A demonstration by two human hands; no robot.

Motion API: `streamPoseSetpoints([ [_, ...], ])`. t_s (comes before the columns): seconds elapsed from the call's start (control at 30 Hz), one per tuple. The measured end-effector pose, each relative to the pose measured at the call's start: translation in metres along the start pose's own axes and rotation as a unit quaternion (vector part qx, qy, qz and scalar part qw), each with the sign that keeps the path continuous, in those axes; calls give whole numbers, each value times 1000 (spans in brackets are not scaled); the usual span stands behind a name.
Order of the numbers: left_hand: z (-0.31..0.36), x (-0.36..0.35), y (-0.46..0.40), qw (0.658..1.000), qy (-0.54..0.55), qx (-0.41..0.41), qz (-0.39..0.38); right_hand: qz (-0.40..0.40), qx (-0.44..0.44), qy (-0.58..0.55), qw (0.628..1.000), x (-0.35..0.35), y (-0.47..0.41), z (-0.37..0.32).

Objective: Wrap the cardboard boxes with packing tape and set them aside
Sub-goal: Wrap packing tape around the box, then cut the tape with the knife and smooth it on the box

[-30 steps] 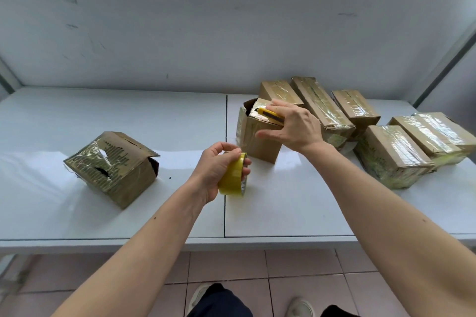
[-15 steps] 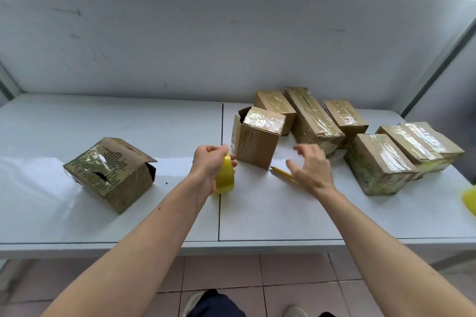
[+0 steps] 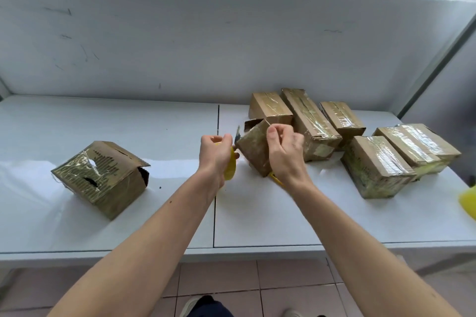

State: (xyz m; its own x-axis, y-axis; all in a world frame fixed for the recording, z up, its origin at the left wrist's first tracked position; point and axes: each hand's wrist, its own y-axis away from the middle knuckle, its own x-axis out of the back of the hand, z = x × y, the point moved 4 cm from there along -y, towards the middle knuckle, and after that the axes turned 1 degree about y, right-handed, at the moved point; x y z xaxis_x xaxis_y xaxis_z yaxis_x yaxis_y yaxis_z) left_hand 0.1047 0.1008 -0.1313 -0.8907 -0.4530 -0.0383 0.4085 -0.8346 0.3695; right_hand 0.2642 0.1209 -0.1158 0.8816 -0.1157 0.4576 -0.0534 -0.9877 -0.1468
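Note:
My left hand (image 3: 215, 153) grips a yellow roll of packing tape (image 3: 230, 166), held just left of a small cardboard box (image 3: 253, 149). The box is tilted, with one flap open at its top left and shiny tape on its face. My right hand (image 3: 283, 153) has its fingers curled at the box's upper right edge and holds it. A yellow cutter (image 3: 277, 179) lies on the white table (image 3: 154, 213) under my right wrist, partly hidden.
A larger taped box (image 3: 100, 177) with an open side flap sits on the left of the table. Several tape-wrapped boxes (image 3: 373, 165) are grouped at the back right. A yellow object (image 3: 468, 202) shows at the right edge. A wall closes off the back.
My right hand left the cutter on the table and moved up onto the small box, which now sits tilted. My left hand brought the tape roll closer to the box.

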Motion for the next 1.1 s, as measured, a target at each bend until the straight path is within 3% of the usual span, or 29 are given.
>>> streamPoseSetpoints([
  [0.17, -15, 19, 24, 983, -71, -161, 46, 1, -132, -102, 986, -3, 53, 17],
  [0.37, -28, 30, 18, 988, -128, -73, 45, -35, -146, 36, 988, -14, 21, 22],
  [0.53, -17, 18, 5, 974, -201, -101, 32, -93, -139, 90, 982, -42, -3, 26],
  [0.67, -19, 14, -1, 969, -213, -119, 24, -82, -125, 86, 985, -46, -6, 35],
  [0.8, -20, 14, -6, 979, -185, -90, 2, -104, -168, 58, 978, -46, -16, 36],
  [0.97, -23, 15, -4, 975, -199, -98, 1, -97, -143, 172, 970, -46, -14, 32],
  [1.1, -15, 13, -1, 972, -215, -95, -15, -101, -151, 183, 966, -42, -14, 28],
])
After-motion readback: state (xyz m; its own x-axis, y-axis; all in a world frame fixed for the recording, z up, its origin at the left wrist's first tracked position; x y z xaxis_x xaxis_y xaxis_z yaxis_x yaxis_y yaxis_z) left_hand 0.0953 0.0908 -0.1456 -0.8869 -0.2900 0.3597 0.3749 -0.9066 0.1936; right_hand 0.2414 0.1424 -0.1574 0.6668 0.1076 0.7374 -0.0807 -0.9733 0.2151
